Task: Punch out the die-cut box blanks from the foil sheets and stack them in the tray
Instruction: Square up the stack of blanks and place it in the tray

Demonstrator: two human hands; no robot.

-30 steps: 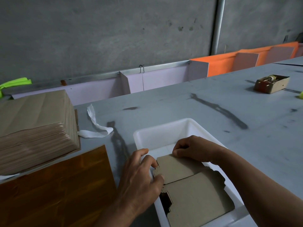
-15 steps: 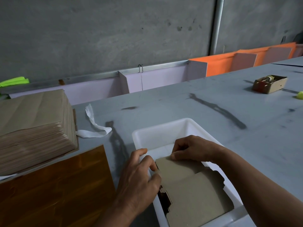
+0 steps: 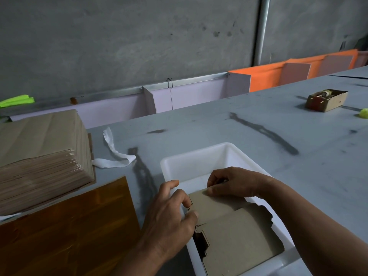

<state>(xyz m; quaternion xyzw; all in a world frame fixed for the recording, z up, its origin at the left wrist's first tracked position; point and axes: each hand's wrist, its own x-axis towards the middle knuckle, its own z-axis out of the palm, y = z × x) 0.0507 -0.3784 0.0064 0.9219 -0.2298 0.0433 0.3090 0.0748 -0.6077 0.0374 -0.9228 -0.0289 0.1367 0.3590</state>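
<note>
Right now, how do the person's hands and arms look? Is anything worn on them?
The left hand and right hand are bare: no gloves, rings or watch visible. The left forearm and right forearm are bare too; no sleeve shows.

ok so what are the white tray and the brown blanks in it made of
White rectangular tray: probably moulded plastic, smooth and faintly glossy, with rounded rim and corners. Brown die-cut blanks: apparently uncoated cardboard, matte, with notched cut edges; no foil shows on this side.
</note>
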